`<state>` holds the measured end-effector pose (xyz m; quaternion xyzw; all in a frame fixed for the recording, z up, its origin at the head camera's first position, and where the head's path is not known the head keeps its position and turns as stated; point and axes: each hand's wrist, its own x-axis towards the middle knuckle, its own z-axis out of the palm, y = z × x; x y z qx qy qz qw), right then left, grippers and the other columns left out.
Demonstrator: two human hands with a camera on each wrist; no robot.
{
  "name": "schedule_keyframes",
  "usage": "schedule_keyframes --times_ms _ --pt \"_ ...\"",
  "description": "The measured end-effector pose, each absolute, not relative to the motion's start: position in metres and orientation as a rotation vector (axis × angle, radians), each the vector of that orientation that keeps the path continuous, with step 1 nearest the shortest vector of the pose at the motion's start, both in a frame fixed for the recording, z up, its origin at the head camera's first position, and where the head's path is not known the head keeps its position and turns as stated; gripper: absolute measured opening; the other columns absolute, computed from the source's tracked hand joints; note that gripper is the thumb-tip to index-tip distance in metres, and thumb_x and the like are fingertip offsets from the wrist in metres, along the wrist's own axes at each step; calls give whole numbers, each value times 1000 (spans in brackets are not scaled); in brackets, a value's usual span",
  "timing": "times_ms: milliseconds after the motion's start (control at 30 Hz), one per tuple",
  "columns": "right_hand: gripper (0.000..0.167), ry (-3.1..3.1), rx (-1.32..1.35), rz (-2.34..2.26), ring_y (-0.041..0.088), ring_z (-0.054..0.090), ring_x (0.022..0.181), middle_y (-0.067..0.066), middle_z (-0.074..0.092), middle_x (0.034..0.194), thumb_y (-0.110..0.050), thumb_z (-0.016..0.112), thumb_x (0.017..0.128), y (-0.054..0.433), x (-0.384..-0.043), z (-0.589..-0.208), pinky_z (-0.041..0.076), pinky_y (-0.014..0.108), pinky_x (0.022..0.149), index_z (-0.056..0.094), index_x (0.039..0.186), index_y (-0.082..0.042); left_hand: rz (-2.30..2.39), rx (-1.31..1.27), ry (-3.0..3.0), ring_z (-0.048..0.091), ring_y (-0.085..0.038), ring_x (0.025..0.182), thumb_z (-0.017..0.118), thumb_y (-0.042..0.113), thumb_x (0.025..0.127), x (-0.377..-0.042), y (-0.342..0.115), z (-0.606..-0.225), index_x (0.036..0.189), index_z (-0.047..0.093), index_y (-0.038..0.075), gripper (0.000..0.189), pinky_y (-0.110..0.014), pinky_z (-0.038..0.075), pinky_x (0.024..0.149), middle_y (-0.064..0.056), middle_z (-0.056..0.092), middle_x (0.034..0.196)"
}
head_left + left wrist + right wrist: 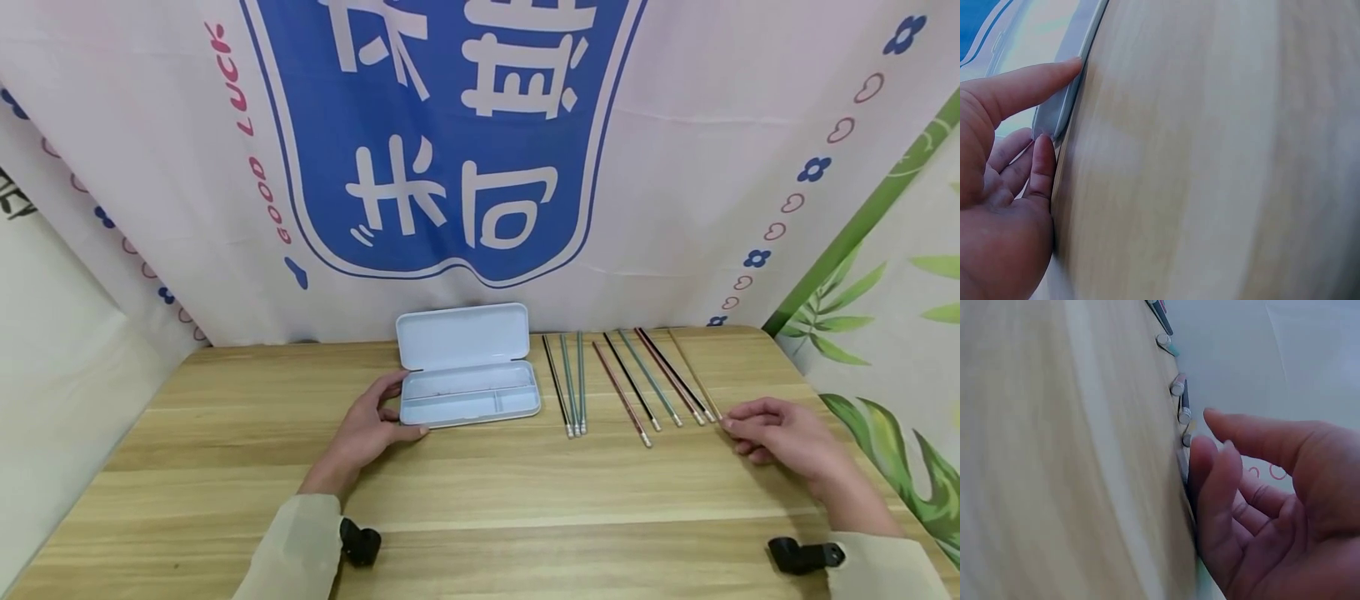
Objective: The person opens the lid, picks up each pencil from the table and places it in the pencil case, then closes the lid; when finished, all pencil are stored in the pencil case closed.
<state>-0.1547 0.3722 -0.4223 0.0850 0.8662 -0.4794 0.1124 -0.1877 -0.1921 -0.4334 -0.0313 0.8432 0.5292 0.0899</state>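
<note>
A light blue pencil case (453, 411) lies open on the wooden table, its lid (462, 337) tilted up at the back. My left hand (367, 433) holds the case's left end, thumb along the front edge and fingers round the left side; the left wrist view shows the thumb (1038, 84) against the rim. At the far right of the pencils lies a gold pencil (696, 375). My right hand (783, 437) is at its near end. In the right wrist view, thumb and fingers stand apart just beside that pencil end (1187, 440).
Three pencils, one black (557, 387) and two teal (582, 383), lie right of the case. Farther right, red (622, 395), black (632, 379) and teal (652, 379) pencils and a red-and-black pair lie slanted, white ends toward me. A printed cloth (675, 167) hangs behind the table.
</note>
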Motion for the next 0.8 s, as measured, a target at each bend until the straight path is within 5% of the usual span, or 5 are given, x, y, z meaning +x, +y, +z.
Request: schedule_keyframes --times_ms 367,800 --pt "48 2613 314 -1282 12 68 77 -3 71 91 -34 70 105 366 -159 -422 59 31 66 65 129 8 1580 -76 2514 60 -32 116 92 10 81 -187 -191 -433 165 40 14 99 -30 51 86 -22 48 162" --pt "38 2626 327 -1298 11 66 71 -6 70 82 -27 66 108 362 -159 -423 58 29 63 66 122 8 1582 -77 2509 59 -32 117 92 11 82 -187 -192 -434 165 40 14 98 -31 50 88 -21 47 163"
